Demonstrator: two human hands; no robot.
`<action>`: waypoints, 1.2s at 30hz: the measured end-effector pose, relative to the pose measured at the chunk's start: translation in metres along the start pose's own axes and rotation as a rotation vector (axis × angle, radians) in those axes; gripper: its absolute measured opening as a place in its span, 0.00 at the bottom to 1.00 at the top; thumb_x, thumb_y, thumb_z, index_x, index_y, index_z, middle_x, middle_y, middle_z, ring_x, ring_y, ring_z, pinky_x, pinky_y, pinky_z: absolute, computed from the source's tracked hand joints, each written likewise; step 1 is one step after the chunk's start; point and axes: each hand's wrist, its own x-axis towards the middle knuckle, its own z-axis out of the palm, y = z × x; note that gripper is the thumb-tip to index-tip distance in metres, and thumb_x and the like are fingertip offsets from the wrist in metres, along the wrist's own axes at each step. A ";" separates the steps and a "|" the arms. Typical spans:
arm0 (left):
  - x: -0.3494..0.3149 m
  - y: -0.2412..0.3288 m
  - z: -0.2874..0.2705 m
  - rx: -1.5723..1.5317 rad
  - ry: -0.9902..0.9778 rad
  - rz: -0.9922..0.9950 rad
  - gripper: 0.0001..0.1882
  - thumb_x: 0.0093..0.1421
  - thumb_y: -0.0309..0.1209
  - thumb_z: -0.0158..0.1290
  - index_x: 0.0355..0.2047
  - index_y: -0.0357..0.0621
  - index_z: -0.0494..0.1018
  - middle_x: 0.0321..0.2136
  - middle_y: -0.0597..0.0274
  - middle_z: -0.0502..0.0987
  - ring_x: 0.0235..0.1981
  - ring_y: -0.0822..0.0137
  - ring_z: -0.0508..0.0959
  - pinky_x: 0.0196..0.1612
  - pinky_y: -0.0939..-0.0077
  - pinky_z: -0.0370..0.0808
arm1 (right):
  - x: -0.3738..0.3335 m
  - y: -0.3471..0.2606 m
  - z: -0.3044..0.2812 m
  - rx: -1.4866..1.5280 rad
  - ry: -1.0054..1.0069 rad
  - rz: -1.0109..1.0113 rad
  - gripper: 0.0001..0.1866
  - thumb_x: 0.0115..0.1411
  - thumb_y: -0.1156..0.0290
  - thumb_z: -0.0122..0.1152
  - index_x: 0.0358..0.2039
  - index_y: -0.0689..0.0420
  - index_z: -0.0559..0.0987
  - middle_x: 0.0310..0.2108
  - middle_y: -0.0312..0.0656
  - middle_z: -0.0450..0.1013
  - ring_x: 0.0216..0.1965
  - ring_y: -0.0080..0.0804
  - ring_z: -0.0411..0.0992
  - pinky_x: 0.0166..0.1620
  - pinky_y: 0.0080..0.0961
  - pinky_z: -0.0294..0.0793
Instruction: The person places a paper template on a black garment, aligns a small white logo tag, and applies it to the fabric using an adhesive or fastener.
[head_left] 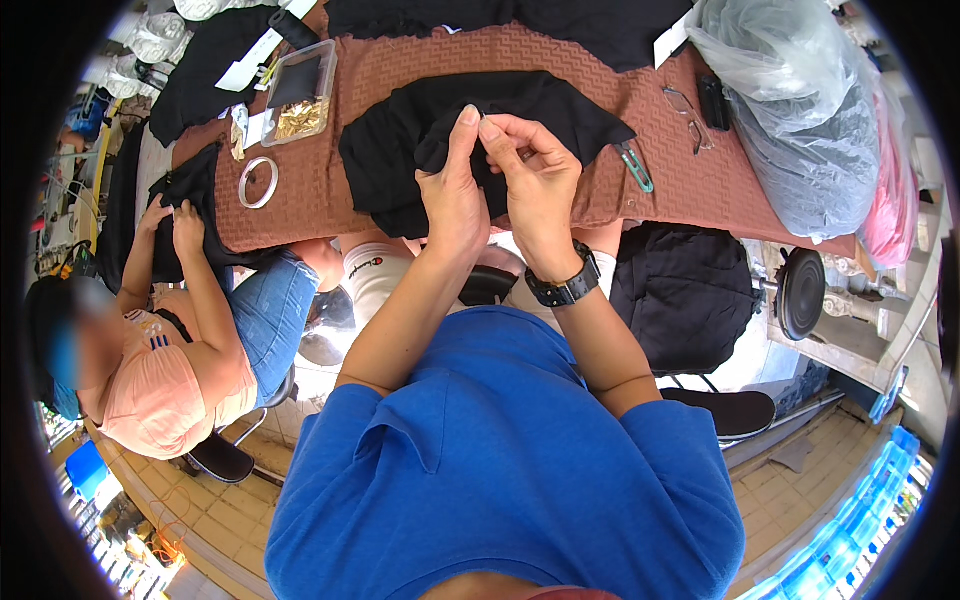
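A piece of black cloth lies bunched on the brown textured table cover in front of me. My left hand is closed on a raised fold of it, thumb pointing up along the fabric. Right beside that thumb, my right hand pinches thumb and forefinger together at the cloth. Whatever sits between those right fingertips is too small to make out. Teal-handled thread snips rest by the cloth's right corner.
A clear box with gold-coloured pieces and a white ring lie to the left. Eyeglasses and a large bag are at the right. At the left, a seated person handles black cloth. A padded stool stands behind right.
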 end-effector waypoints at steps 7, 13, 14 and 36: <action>0.001 0.000 -0.001 -0.023 -0.054 0.044 0.08 0.66 0.35 0.62 0.41 0.45 0.81 0.39 0.73 0.79 0.40 0.83 0.74 0.42 0.82 0.71 | 0.000 0.001 0.002 0.055 0.002 -0.007 0.07 0.60 0.77 0.71 0.39 0.64 0.86 0.30 0.32 0.75 0.29 0.13 0.68 0.33 0.13 0.69; -0.001 -0.003 0.001 0.003 0.029 -0.004 0.10 0.67 0.35 0.61 0.42 0.43 0.81 0.41 0.71 0.80 0.42 0.83 0.75 0.44 0.83 0.72 | 0.002 -0.001 0.002 0.121 -0.007 0.032 0.07 0.61 0.75 0.72 0.38 0.63 0.84 0.29 0.34 0.78 0.28 0.15 0.71 0.30 0.13 0.71; 0.000 -0.004 0.000 -0.020 0.033 -0.006 0.09 0.67 0.34 0.61 0.41 0.43 0.81 0.39 0.70 0.81 0.40 0.82 0.75 0.42 0.82 0.72 | 0.002 -0.001 0.001 0.147 -0.017 0.042 0.07 0.61 0.74 0.72 0.38 0.63 0.83 0.30 0.34 0.78 0.28 0.15 0.72 0.30 0.13 0.71; 0.003 -0.001 -0.008 -0.088 -0.009 -0.124 0.10 0.65 0.31 0.62 0.45 0.42 0.81 0.43 0.66 0.82 0.45 0.77 0.79 0.50 0.79 0.75 | 0.022 -0.026 -0.018 -0.651 -0.210 -0.532 0.03 0.59 0.81 0.66 0.35 0.63 0.81 0.32 0.42 0.75 0.32 0.36 0.73 0.37 0.28 0.74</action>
